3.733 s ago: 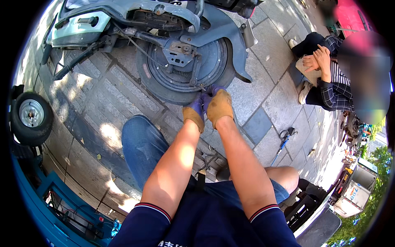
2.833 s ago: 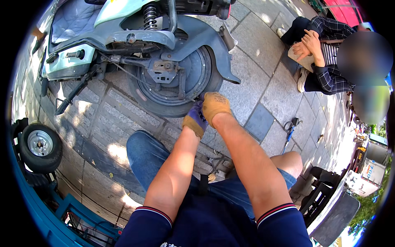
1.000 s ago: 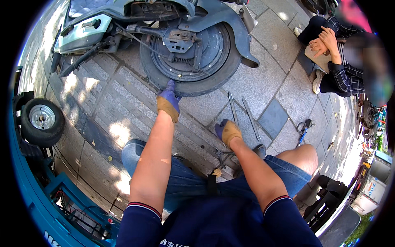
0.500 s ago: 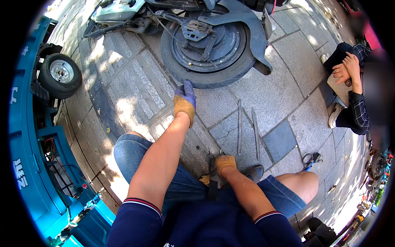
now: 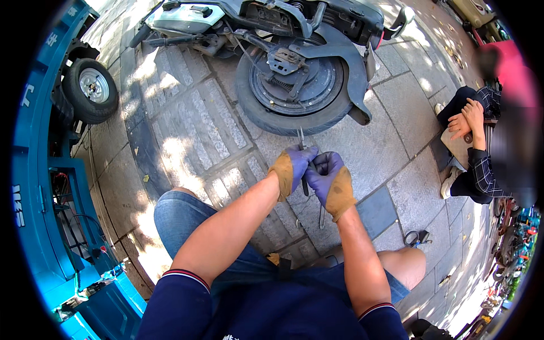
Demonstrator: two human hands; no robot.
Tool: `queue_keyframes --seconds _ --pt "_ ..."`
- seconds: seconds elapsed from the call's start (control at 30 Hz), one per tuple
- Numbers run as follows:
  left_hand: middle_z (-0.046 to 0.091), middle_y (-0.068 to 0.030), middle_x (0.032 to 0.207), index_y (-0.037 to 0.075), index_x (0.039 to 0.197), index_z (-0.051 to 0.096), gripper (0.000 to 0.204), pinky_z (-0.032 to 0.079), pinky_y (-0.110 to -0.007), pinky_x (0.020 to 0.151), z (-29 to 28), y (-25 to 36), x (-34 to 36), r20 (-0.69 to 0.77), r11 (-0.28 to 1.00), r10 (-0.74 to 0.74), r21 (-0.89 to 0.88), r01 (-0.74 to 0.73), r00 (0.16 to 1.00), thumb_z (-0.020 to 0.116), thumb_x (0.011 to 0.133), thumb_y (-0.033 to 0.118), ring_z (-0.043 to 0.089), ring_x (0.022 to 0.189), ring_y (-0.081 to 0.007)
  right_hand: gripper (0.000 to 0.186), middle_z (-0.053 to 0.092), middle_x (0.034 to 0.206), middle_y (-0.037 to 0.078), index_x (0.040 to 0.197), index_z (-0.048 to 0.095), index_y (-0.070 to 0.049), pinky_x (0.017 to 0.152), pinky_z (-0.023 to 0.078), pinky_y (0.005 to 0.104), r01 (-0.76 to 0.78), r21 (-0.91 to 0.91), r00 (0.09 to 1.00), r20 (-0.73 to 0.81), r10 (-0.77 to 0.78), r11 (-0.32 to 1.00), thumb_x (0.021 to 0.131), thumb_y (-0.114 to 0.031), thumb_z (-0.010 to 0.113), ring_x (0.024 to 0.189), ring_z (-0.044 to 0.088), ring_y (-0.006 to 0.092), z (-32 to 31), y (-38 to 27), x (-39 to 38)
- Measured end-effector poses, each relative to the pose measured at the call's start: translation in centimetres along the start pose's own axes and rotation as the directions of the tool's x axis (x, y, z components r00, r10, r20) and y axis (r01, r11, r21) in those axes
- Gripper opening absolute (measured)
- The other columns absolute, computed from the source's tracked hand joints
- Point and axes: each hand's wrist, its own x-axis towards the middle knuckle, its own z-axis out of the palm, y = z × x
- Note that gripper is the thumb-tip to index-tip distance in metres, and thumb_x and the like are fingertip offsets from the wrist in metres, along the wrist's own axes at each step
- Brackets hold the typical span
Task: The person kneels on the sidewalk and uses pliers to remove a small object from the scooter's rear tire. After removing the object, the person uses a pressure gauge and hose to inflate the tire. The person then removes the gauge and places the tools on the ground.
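Note:
In front of the wheel my left hand (image 5: 290, 169) and my right hand (image 5: 333, 182) meet, both in purple-and-tan work gloves. My left fingers are closed around a slim pronged tool (image 5: 301, 136), its metal tips pointing at the tyre and a dark handle reaching back toward me. The right fingers pinch beside the same handle; the gloves hide the tool's middle. Just beyond the tips lies the black tyre (image 5: 283, 124) of a scooter on its side, with hub and brake parts exposed. A long metal bar (image 5: 322, 217) shows partly below my right glove.
The scooter's body (image 5: 187, 17) stretches across the top. A blue cargo vehicle (image 5: 34, 170) with a small wheel (image 5: 90, 90) stands left. To the right a person (image 5: 470, 122) sits with hands together. Black-handled scissors (image 5: 416, 238) lie on the paving by my right knee.
My left hand has drawn back from the tyre. My right hand has come up from the ground between my legs to join it, and the pronged tool is now between them.

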Motion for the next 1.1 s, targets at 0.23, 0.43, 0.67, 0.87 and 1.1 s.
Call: queue_keyframes --seconds 0.23,0.43,0.67,0.87,1.1 --pt "0.071 -0.0104 0.098 -0.001 0.124 0.062 0.038 0.058 -0.035 0.074 3.4 3.8 -3.4 -0.105 0.964 0.156 0.232 -0.129 0.982 0.064 0.103 0.031 0.067 0.083 -0.0185 0.035 0.073 0.094 0.014 0.109 0.065 0.008 0.074 0.056 0.0324 -0.163 0.519 0.974 0.22 0.053 0.839 0.102 -0.026 0.065 0.087 0.069 0.0153 1.6 7.0 0.2" --pt "0.071 -0.0131 0.115 -0.004 0.129 0.061 0.04 0.051 -0.034 0.093 -2.9 6.0 -1.0 -0.452 0.826 0.539 0.451 -0.339 0.711 0.065 0.101 0.025 0.066 0.102 -0.022 0.025 0.069 0.09 0.005 0.107 0.067 0.003 0.078 0.054 0.03 0.082 -0.028 0.99 0.116 -0.078 0.996 0.105 -0.022 0.061 0.081 0.063 0.0126 1.4 2.5 1.1" --pt "0.059 -0.0162 0.142 0.004 0.131 0.063 0.044 0.037 -0.05 0.116 -4.2 4.6 -1.0 -0.01 0.059 0.844 0.995 -0.074 0.536 0.065 0.09 0.018 0.048 0.136 -0.0413 0.037 0.073 0.095 0.011 0.105 0.069 -0.003 0.073 0.061 0.0374 -0.293 0.318 0.868 0.484 0.111 0.902 0.109 -0.036 0.053 0.078 0.073 0.0231 0.6 -0.1 4.4" --pt "0.057 -0.014 0.145 0.005 0.127 0.065 0.042 0.036 -0.049 0.119 -5.0 5.0 0.1 0.036 0.011 0.813 0.997 -0.077 0.581 0.07 0.088 0.021 0.046 0.14 -0.0399 0.048 0.073 0.095 0.013 0.101 0.068 -0.006 0.072 0.059 0.0402 -0.449 0.265 0.742 0.642 0.191 0.854 0.109 -0.046 0.044 0.08 0.072 0.0257 0.6 -0.2 9.2" --pt "0.058 -0.0162 0.143 0.003 0.125 0.065 0.042 0.037 -0.049 0.119 -5.2 5.7 0.3 0.049 0.001 0.787 0.997 -0.08 0.614 0.071 0.088 0.021 0.047 0.14 -0.0395 0.049 0.073 0.093 0.013 0.099 0.068 -0.007 0.07 0.057 0.039 -0.506 0.24 0.696 0.682 0.227 0.828 0.109 -0.048 0.043 0.078 0.07 0.0241 0.5 -1.2 11.6"
